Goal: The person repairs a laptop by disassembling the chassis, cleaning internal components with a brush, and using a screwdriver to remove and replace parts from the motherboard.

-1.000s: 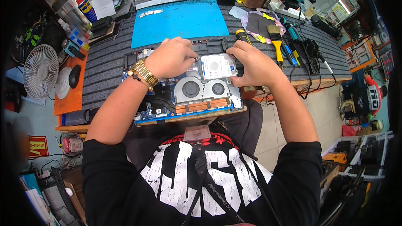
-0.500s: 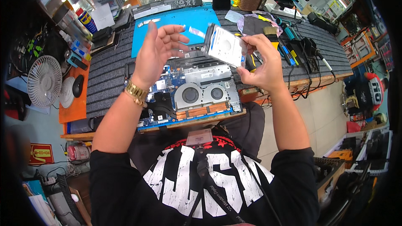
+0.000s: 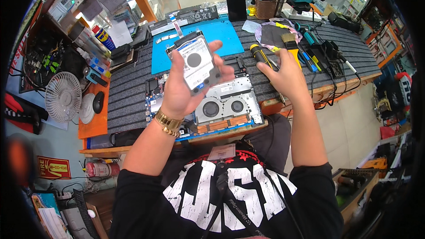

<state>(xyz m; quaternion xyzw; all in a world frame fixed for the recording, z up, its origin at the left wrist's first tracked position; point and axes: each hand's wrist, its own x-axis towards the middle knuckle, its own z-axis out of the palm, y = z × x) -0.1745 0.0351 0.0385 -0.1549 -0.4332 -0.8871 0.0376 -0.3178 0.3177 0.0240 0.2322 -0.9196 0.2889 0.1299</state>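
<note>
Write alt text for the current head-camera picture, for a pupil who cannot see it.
A person's left hand holds a hard drive with a ribbon cable above an opened laptop showing two fans. The open right hand is close to a yellow-handled screwdriver on a grey workbench.

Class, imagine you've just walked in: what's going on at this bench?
A person's left hand holds up a flat hard drive, a short ribbon cable extending from its far end. The drive is raised clear of an opened laptop, whose two fans are exposed. The right hand is by a yellow-and-black screwdriver; whether they touch is unclear. A blue mat lies beyond the laptop.
</note>
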